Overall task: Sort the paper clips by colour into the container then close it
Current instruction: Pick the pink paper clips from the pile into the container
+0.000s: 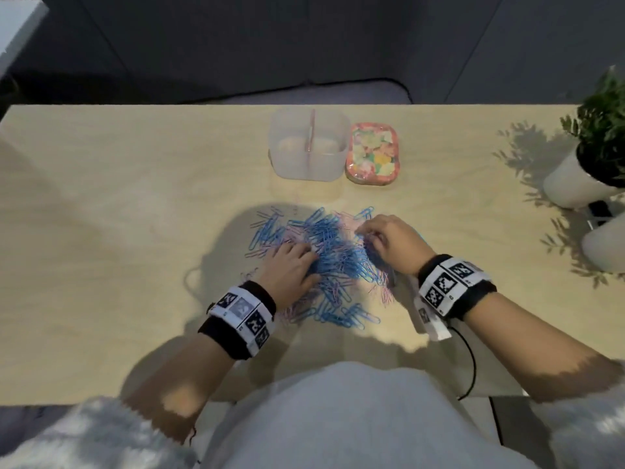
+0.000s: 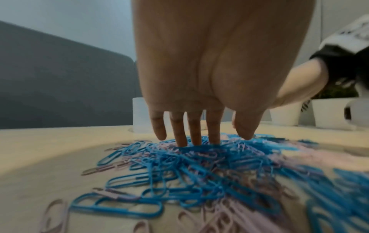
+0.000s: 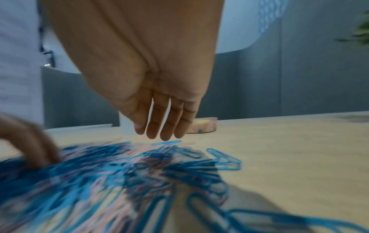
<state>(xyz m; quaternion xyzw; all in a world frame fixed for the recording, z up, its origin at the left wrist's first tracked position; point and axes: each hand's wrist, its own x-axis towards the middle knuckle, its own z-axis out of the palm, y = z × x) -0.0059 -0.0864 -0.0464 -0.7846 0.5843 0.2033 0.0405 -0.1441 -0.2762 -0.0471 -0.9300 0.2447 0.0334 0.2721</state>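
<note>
Both hands sit in the mixed heap of blue and pink wire paper clips (image 1: 324, 262) on the pale wooden worktop (image 1: 118, 231); left hand (image 1: 291, 269) fingers straight, pressing; right hand (image 1: 389, 242) fingers loose, holding nothing I can see; the translucent divided plastic container (image 1: 309, 145) stands open, well beyond, nearer the right.

The left hand (image 2: 209, 71) reaches down with straight fingers (image 2: 180, 134), their tips in a heap of blue and pink clips (image 2: 199, 170) on the bench (image 2: 40, 149). Behind stand a clear container (image 2: 139, 115) and white pots (image 2: 329, 112).
</note>
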